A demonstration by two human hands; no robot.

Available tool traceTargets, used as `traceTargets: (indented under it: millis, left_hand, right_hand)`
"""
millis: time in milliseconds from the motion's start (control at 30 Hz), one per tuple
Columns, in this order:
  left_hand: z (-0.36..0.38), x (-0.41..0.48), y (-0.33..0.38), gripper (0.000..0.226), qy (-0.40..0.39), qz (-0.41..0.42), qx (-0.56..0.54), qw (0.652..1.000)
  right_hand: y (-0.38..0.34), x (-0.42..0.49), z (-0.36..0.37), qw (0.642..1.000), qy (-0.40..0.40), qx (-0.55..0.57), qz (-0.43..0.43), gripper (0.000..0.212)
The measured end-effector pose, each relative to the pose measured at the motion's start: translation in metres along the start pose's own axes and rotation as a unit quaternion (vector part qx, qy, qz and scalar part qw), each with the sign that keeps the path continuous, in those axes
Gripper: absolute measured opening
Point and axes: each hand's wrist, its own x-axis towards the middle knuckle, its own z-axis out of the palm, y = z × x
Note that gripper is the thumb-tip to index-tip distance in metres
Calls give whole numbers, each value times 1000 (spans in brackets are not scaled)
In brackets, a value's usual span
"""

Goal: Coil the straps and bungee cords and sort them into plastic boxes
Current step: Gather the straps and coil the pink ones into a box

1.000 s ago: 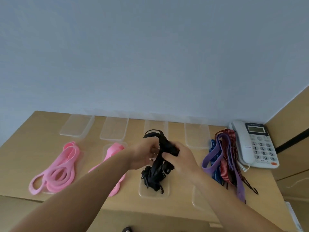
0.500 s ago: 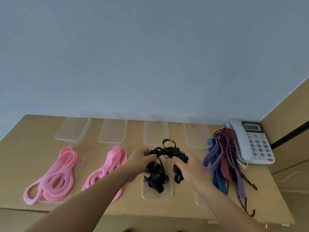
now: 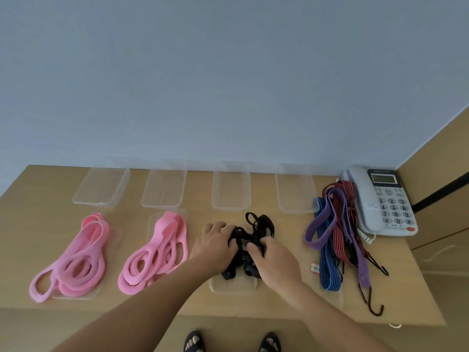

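A bundle of black straps (image 3: 256, 231) lies over a clear plastic box (image 3: 234, 287) at the table's middle front. My left hand (image 3: 214, 243) grips the bundle's left side. On its right side my right hand (image 3: 275, 260) holds it, fingers curled around the straps. Two heaps of pink straps (image 3: 73, 260) (image 3: 158, 250) sit in clear boxes to the left. A pile of purple, blue and red bungee cords (image 3: 337, 229) with black hooks lies to the right.
A row of clear plastic lids or boxes (image 3: 101, 186) (image 3: 163, 185) (image 3: 231, 186) (image 3: 295, 191) lines the back by the wall. A white desk phone (image 3: 380, 199) stands at the back right. The table's front edge (image 3: 76, 304) is close to me; wooden panels rise at right.
Both hands have come down with the black straps from above the table onto the middle front box. The bundle is now pressed low between my hands.
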Motion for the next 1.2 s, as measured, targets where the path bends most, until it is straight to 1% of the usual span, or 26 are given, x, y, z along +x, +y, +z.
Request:
traceTargets:
  millis: [33,100,167,267,300,433,500,567,667,733,800,833,900,1000,1067,1200]
  left_hand:
    - [0,-1,-3,48,8,1,-2,1000]
    - [2,-5,-10,51,-2,-3,-16,1000]
    - [6,-9,-17,53,-32,-19,-48,998]
    - [12,-13,-19,54,-40,-43,-125,990]
    - [12,-13,-17,54,-40,-48,-135,989]
    - [5,-16,-13,65,-34,-85,-168,981]
    - [-2,-19,-15,66,-19,-103,-164,981]
    - [-9,-23,-17,61,-28,-103,-126,986]
    - [-26,-32,-20,58,-74,-93,-111,987]
    - [-45,-34,-25,61,-85,-90,-96,988]
    - [-70,-37,-34,62,-63,-88,-87,990]
    - [-83,-39,-38,61,-48,-85,-91,991]
    - [-108,-47,-48,57,-21,-75,-98,992]
    - [-132,-69,-72,52,19,-64,-135,989]
    - [-144,-91,-96,52,34,-69,-163,984]
    - [-165,-140,-158,53,64,-87,-182,977]
  right_hand:
    - [1,1,1,1000,19,16,4,40]
    - [4,1,3,999,38,35,-16,50]
    - [8,1,8,998,27,27,-45,55]
    - [8,3,14,998,-37,-14,-51,49]
    - [8,4,15,998,-45,-23,-47,47]
    - [7,9,13,998,-27,-24,-52,46]
    - [6,10,10,997,-8,-36,-64,46]
    - [5,12,8,995,4,-63,-81,45]
    - [-5,16,0,988,-38,-121,-91,45]
    - [-20,21,-8,976,-63,-187,-91,45]
    - [-42,21,-18,967,-53,-234,-90,41]
    - [-54,21,-23,966,-40,-239,-93,39]
    - [-80,19,-29,969,-22,-218,-114,37]
    - [-127,10,-25,972,-34,-180,-149,43]
    - [-160,0,-15,973,-39,-164,-158,45]
    - [-224,-27,19,974,-44,-119,-189,44]
